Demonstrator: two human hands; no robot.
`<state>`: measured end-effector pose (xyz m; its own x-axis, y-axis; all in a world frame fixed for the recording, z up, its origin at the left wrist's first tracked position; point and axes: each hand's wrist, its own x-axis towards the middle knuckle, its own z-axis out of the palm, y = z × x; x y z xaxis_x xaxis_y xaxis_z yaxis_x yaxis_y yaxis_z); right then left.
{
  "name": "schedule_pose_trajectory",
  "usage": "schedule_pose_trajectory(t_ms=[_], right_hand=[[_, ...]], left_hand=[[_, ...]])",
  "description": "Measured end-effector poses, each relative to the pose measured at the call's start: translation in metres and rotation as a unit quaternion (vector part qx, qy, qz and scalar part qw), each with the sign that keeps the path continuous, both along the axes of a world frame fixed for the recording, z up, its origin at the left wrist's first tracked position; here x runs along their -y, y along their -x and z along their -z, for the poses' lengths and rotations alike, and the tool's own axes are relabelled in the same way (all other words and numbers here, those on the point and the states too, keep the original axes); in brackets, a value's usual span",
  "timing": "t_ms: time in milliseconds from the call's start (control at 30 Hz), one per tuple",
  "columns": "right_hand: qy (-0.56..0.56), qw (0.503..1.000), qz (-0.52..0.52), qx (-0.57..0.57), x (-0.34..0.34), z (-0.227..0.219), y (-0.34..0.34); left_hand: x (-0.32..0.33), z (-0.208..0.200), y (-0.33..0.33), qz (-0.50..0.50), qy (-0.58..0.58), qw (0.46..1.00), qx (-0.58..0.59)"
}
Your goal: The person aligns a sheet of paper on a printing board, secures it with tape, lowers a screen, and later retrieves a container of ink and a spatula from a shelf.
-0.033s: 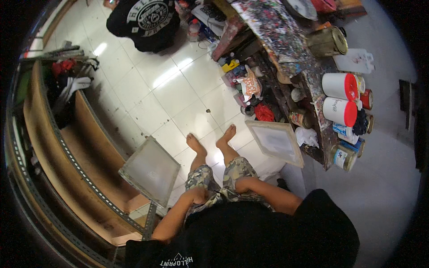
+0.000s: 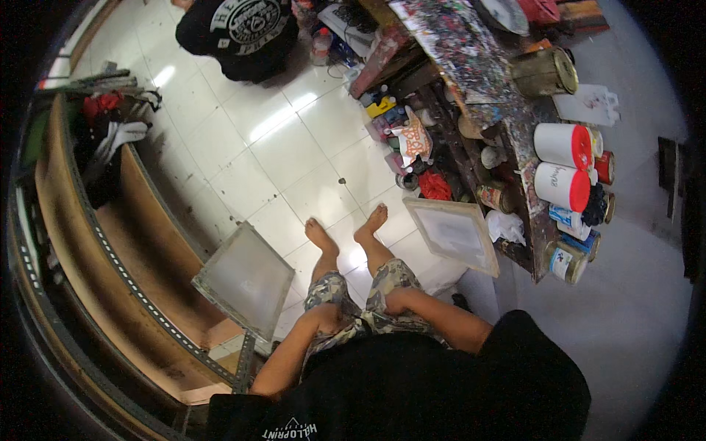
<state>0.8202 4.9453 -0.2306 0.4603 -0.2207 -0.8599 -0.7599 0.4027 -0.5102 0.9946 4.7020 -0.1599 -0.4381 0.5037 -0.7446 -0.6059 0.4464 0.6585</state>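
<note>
My left hand (image 2: pixel 325 320) rests at the lap, over the left thigh of the camouflage shorts (image 2: pixel 397 275). Opposite it, my right hand (image 2: pixel 401 300) lies against the right thigh. The fingers of both hands are turned down or hidden, and no held object shows. A framed screen (image 2: pixel 246 279) with a greyish panel leans beside my left knee, nearest my left hand. On the right, a wooden-framed screen (image 2: pixel 450 234) with a pale panel stands tilted against the workbench's lower side. My bare feet (image 2: pixel 321 237) are on the tiled floor.
Wooden shelving (image 2: pixel 151 250) with metal edges runs along the left. A paint-stained workbench (image 2: pixel 463 59) on the right carries tins and white tubs with red lids (image 2: pixel 562 185). Bottles and bags crowd its lower shelf. A black printed shirt (image 2: pixel 239 37) appears at the top; whether worn is unclear.
</note>
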Motion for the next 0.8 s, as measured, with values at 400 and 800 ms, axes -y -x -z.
schedule_pose_trajectory(t_ms=[400, 800], right_hand=[[0.260, 0.679, 0.599, -0.335, 0.115, 0.079, 0.188], [0.415, 0.527, 0.367, -0.645, 0.155, 0.017, 0.465]], left_hand=[[-0.091, 0.133, 0.027, -0.616, 0.021, 0.772, 0.156], [-0.143, 0.175, 0.061, -0.696, -0.021, 0.684, 0.217]])
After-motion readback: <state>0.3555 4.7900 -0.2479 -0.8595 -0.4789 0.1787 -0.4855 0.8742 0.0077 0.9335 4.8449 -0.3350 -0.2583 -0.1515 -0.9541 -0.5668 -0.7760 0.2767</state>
